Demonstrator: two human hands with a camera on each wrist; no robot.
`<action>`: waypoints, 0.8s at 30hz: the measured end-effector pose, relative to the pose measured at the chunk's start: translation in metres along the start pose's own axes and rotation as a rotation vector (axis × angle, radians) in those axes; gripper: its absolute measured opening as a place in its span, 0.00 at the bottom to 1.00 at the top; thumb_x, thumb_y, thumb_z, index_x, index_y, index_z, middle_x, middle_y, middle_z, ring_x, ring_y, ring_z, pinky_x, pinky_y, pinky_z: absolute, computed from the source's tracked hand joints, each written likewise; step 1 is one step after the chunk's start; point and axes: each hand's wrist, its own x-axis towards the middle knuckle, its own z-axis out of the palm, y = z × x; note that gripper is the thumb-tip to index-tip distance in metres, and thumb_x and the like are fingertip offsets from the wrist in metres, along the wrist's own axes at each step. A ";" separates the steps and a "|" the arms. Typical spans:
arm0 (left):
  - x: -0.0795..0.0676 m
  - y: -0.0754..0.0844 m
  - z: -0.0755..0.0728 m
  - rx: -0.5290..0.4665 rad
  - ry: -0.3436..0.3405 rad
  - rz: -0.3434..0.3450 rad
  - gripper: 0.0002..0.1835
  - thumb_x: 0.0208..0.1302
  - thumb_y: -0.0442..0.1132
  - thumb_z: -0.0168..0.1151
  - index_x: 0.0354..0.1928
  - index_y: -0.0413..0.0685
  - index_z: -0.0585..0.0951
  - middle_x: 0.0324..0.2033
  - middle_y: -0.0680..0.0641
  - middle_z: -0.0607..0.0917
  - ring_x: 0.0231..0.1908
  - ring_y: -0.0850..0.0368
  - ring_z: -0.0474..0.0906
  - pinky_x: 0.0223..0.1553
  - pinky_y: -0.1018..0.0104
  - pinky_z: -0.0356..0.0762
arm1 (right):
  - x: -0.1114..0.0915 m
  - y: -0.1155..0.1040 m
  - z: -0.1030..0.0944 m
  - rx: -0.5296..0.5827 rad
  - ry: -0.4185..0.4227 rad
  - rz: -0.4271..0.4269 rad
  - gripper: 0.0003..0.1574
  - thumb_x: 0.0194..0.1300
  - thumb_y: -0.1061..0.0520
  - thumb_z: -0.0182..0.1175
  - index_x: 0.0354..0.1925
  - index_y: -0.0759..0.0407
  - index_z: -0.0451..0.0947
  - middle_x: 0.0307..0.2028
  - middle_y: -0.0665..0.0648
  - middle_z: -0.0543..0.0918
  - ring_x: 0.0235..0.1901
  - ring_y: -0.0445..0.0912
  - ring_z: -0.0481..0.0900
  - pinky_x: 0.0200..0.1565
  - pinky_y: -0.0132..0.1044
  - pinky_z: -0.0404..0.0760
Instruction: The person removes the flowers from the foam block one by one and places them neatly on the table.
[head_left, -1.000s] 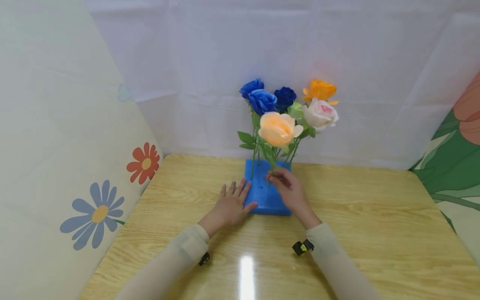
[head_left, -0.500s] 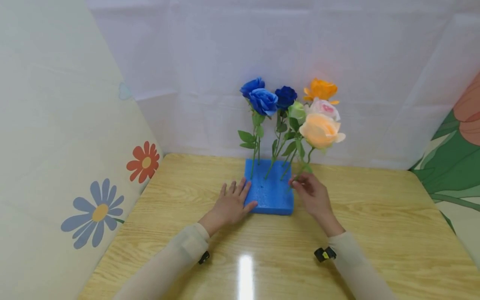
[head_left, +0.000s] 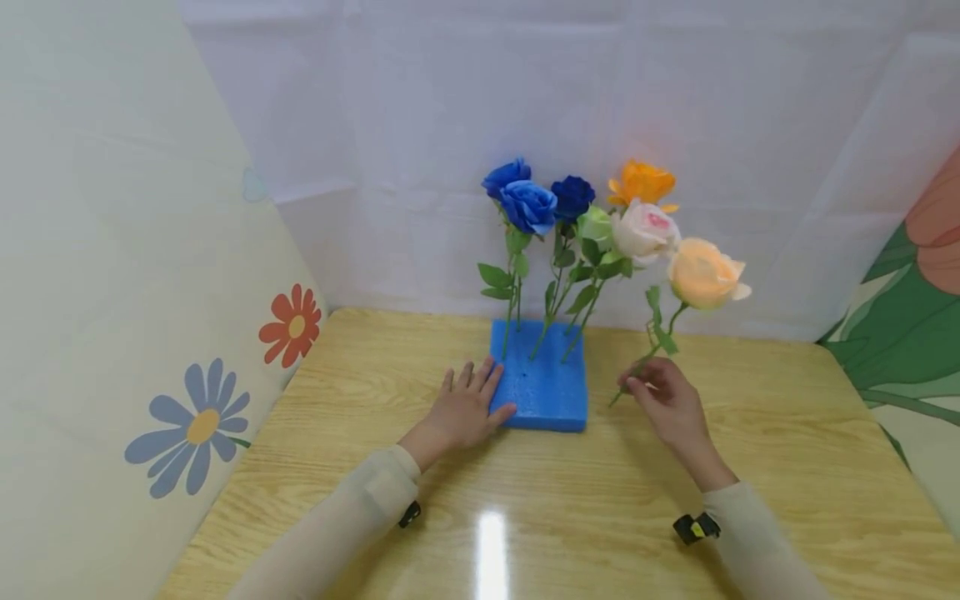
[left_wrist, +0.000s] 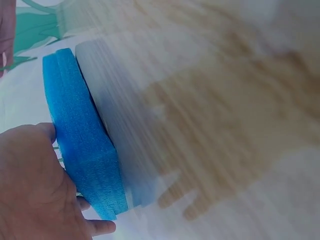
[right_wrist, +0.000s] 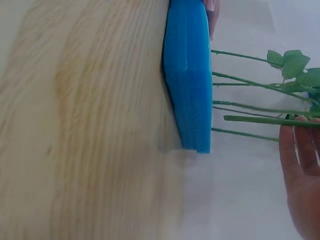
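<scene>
A peach rose (head_left: 703, 273) leans to the right, its stem pinched by the fingers of my right hand (head_left: 669, 407). The bare lower end of that stem (right_wrist: 260, 120) sticks out past the fingertips, off to the right of the blue foam block (head_left: 546, 393). My left hand (head_left: 459, 412) rests at the block's left edge with its fingers spread and straight. In the left wrist view the thumb touches the foam side (left_wrist: 82, 130). Standing in the block are blue roses (head_left: 528, 207), a pale pink rose (head_left: 645, 230), an orange flower (head_left: 643, 182) and a light green bloom (head_left: 594, 223).
The foam lies on a wood-grain table (head_left: 420, 542), and its front part shows a small hole. Behind hangs a white cloth (head_left: 420, 150). Printed flowers decorate the left wall panel (head_left: 201, 427) and the right one (head_left: 918, 333).
My right hand has carried the peach rose rightward, from over the block to beside it, uncovering the pale pink rose. My left hand has stayed at the block's edge.
</scene>
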 end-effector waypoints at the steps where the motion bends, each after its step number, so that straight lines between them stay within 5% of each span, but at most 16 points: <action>1: 0.000 0.000 0.000 -0.004 -0.002 0.000 0.44 0.76 0.69 0.35 0.82 0.49 0.48 0.81 0.44 0.44 0.78 0.34 0.44 0.74 0.34 0.39 | -0.001 0.001 -0.003 0.027 0.003 0.017 0.14 0.67 0.78 0.56 0.50 0.80 0.69 0.43 0.50 0.84 0.44 0.38 0.85 0.46 0.32 0.84; 6: 0.002 0.002 -0.002 -0.017 0.000 0.004 0.44 0.76 0.68 0.36 0.81 0.48 0.49 0.81 0.44 0.45 0.77 0.34 0.45 0.74 0.35 0.39 | -0.007 0.004 -0.016 0.120 0.017 0.069 0.15 0.68 0.77 0.56 0.52 0.79 0.68 0.42 0.52 0.85 0.43 0.41 0.86 0.45 0.35 0.86; 24: 0.007 0.000 0.000 0.016 0.006 0.010 0.45 0.75 0.70 0.35 0.82 0.49 0.49 0.80 0.41 0.48 0.76 0.35 0.50 0.74 0.35 0.41 | -0.015 0.005 -0.029 0.171 -0.059 0.189 0.21 0.71 0.73 0.55 0.57 0.57 0.74 0.42 0.51 0.86 0.40 0.42 0.87 0.40 0.35 0.86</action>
